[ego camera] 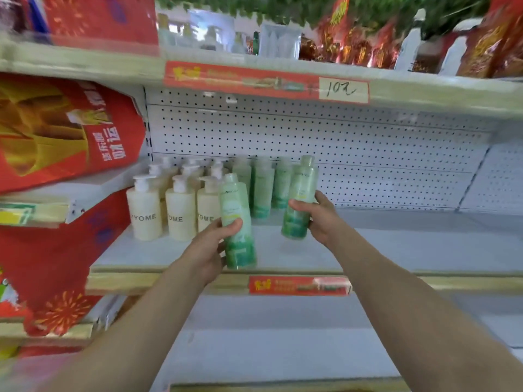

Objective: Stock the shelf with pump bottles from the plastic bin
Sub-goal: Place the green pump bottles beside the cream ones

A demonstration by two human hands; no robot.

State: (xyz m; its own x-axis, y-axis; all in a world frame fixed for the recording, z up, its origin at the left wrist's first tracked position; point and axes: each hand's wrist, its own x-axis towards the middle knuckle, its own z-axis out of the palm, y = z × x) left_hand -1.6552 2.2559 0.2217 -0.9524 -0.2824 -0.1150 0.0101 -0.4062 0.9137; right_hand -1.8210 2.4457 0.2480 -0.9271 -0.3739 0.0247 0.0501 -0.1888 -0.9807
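The shelf point(368, 244) is long and white. Most of it is bare, with nothing on the whole right side or the front. So the job looks only part done, with lots of room left to fill. The plastic bin is not in view, so I cannot tell how many bottles wait in it.

On the left of the shelf stand the cream pump bottles point(181, 213), 3 in the front row and more behind. Just beside them, at the back by the wall with holes point(368, 142), 3 green bottles point(263, 188) stand in a row.

2 more green ones are not set down yet. The near bottle point(237, 222) is at the front edge of the shelf, just beside the cream ones, tipped a little. The far bottle point(298, 199) is over the shelf, right of the green row, also tipped. I cannot tell if either one touches the shelf.

The left hand point(209, 250) has its grip clamped round the near bottle, thumb across the front. The right hand point(319, 219) has its grip clamped round the far bottle. I think these 2 need standing up next.
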